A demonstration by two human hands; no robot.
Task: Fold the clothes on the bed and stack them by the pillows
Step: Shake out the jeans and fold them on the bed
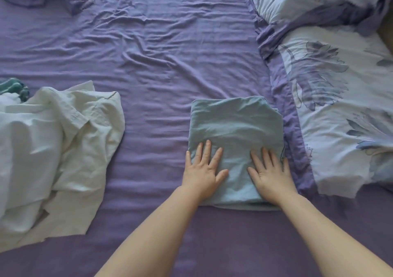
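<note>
Both hands lie flat with fingers spread, the left hand and the right hand pressing the near end of a folded blue-green garment on the bed, beside the floral duvet along the right edge. It looks folded into a neat rectangle. A crumpled white shirt near the left edge remains unfolded, and stacking appears not yet done.

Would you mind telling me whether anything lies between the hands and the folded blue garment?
Nothing does: the left hand and right hand lie flat on the blue garment itself.
</note>
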